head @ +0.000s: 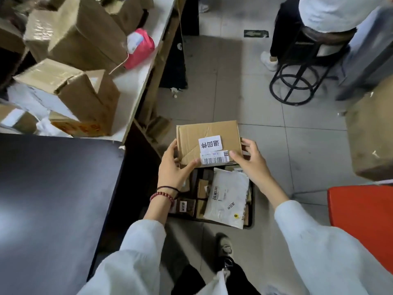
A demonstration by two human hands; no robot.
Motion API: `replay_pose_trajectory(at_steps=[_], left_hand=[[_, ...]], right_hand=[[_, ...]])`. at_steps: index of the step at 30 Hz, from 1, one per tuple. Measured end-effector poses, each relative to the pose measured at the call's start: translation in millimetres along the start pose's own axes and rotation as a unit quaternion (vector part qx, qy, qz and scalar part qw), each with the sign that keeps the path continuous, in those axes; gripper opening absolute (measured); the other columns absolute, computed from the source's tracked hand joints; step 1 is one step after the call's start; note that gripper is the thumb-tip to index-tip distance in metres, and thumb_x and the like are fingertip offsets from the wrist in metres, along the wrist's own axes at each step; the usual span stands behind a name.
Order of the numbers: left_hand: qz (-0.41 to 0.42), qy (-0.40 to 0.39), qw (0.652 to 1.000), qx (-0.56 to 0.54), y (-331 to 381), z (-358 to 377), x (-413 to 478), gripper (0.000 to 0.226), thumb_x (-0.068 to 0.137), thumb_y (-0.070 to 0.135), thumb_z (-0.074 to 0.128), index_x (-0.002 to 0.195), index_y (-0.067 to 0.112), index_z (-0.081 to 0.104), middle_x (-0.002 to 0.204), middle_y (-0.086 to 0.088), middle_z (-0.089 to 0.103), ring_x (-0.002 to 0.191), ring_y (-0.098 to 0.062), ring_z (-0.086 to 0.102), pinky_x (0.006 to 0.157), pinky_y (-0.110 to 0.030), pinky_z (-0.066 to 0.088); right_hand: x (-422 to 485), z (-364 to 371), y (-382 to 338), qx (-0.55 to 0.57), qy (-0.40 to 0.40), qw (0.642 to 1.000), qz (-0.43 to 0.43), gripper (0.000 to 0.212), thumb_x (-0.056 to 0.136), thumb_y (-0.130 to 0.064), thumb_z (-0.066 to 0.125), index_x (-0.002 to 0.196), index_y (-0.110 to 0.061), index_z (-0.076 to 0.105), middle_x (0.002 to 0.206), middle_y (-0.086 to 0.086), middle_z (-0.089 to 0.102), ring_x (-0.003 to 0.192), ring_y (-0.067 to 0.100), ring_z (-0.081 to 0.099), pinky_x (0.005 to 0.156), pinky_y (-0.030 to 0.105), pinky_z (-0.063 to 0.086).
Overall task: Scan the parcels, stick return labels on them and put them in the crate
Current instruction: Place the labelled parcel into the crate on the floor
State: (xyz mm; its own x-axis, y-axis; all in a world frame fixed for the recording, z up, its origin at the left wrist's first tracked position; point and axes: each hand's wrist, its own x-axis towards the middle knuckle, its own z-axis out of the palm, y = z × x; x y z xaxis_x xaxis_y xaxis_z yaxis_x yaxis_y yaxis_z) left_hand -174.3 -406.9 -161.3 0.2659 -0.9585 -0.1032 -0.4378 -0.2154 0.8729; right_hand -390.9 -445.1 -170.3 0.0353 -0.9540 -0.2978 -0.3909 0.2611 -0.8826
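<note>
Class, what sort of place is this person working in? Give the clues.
Probably a parcel returns or sorting room: taped cardboard boxes piled on a table, a floor crate holding labelled parcels, and a small box bearing a barcode and white label.

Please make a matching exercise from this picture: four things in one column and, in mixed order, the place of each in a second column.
Things
1. small cardboard box
2. white mailer bag
3. pink parcel
4. black stool

Places
A. on the white table
B. on the tiled floor, under a seated person
C. held by the left hand and right hand
D. inside the crate

Pairs: 1-C, 2-D, 3-A, 4-B
</note>
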Motion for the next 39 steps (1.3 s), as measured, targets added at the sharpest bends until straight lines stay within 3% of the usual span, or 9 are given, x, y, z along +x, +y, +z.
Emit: replay_pose_trajectory(at_steps=[2, 5, 9, 13, 18, 22, 25, 31, 39], left_hand=[[-0.021, -0.011, 1.000, 0.012, -25, 13, 25, 0.081, 0.075, 0.032, 0.079, 0.143, 0.021, 0.035, 0.133, 0.002, 0.050, 0.105, -0.005, 0.052, 0.084, -0.011, 0.043], [-0.042, -0.023, 0.998, 0.028, -78, 35, 60, 0.084, 0.076, 0.030, 0.078, 0.144, 0.023, 0.030, 0.137, 0.000, 0.047, 0.114, -0.014, 0.053, 0.093, -0.026, 0.047], [-0.059, -0.047, 0.996, 0.043, -165, 74, 107, 0.086, 0.075, 0.023, 0.079, 0.142, 0.025, 0.024, 0.142, -0.003, 0.043, 0.123, -0.017, 0.046, 0.099, -0.031, 0.041], [-0.065, -0.073, 0.992, 0.082, -262, 118, 147, 0.078, 0.075, 0.025, 0.078, 0.137, 0.031, 0.032, 0.140, -0.005, 0.041, 0.126, -0.022, 0.042, 0.100, -0.043, 0.042], [-0.044, -0.118, 0.978, 0.164, -366, 164, 177, 0.070, 0.074, 0.038, 0.076, 0.133, 0.024, 0.041, 0.139, -0.006, 0.042, 0.128, -0.026, 0.040, 0.105, -0.042, 0.038], [-0.050, -0.135, 0.970, 0.198, -413, 192, 184, 0.067, 0.078, 0.031, 0.075, 0.135, 0.023, 0.041, 0.134, -0.007, 0.043, 0.123, -0.021, 0.039, 0.083, -0.016, 0.026], [-0.036, -0.115, 0.970, 0.210, -425, 202, 182, 0.067, 0.076, 0.032, 0.077, 0.132, 0.021, 0.042, 0.131, -0.005, 0.042, 0.120, -0.019, 0.038, 0.073, -0.011, 0.020], [-0.101, -0.194, 0.950, 0.222, -419, 192, 146, 0.062, 0.081, 0.027, 0.072, 0.133, 0.026, 0.038, 0.138, -0.008, 0.039, 0.124, -0.026, 0.043, 0.097, -0.034, 0.039], [-0.016, -0.100, 0.912, 0.397, -266, 116, 130, 0.043, 0.088, 0.042, 0.055, 0.127, 0.027, 0.048, 0.131, 0.000, 0.051, 0.123, -0.025, 0.043, 0.096, -0.039, 0.035]], right_hand=[[30, 14, 19, -0.007, -0.019, 1.000, 0.015, 0.058, 0.088, -0.036, 0.067, 0.138, -0.029, 0.038, 0.125, -0.010, 0.049, 0.117, 0.007, 0.047, 0.101, 0.028, 0.038], [73, 45, 62, -0.033, -0.038, 0.998, 0.025, 0.067, 0.088, -0.032, 0.069, 0.143, -0.033, 0.030, 0.135, 0.004, 0.053, 0.125, 0.019, 0.051, 0.104, 0.036, 0.039], [128, 92, 134, -0.070, -0.052, 0.996, 0.031, 0.071, 0.091, -0.030, 0.064, 0.146, -0.040, 0.020, 0.123, 0.000, 0.058, 0.114, 0.020, 0.055, 0.094, 0.032, 0.040], [183, 142, 212, -0.120, -0.067, 0.990, 0.021, 0.068, 0.090, -0.042, 0.061, 0.140, -0.055, 0.017, 0.124, 0.001, 0.060, 0.116, 0.031, 0.055, 0.101, 0.050, 0.043], [235, 194, 306, -0.294, -0.071, 0.953, -0.010, 0.064, 0.098, -0.033, 0.049, 0.151, -0.041, 0.015, 0.118, 0.015, 0.062, 0.118, 0.035, 0.050, 0.100, 0.046, 0.037], [254, 215, 347, -0.408, -0.024, 0.912, -0.038, 0.060, 0.098, -0.043, 0.043, 0.150, -0.045, 0.013, 0.125, 0.005, 0.056, 0.119, 0.028, 0.044, 0.093, 0.042, 0.032], [260, 221, 358, -0.420, 0.020, 0.905, -0.072, 0.057, 0.096, -0.052, 0.044, 0.148, -0.038, 0.024, 0.124, 0.001, 0.058, 0.117, 0.025, 0.046, 0.089, 0.041, 0.034], [225, 215, 352, -0.414, -0.041, 0.909, -0.009, 0.064, 0.092, -0.047, 0.055, 0.146, -0.029, 0.026, 0.125, 0.007, 0.059, 0.123, 0.028, 0.044, 0.094, 0.041, 0.033], [173, 146, 217, -0.468, -0.062, 0.881, -0.031, 0.053, 0.096, -0.056, 0.036, 0.143, -0.032, 0.035, 0.136, 0.001, 0.055, 0.126, 0.027, 0.044, 0.099, 0.040, 0.033]])
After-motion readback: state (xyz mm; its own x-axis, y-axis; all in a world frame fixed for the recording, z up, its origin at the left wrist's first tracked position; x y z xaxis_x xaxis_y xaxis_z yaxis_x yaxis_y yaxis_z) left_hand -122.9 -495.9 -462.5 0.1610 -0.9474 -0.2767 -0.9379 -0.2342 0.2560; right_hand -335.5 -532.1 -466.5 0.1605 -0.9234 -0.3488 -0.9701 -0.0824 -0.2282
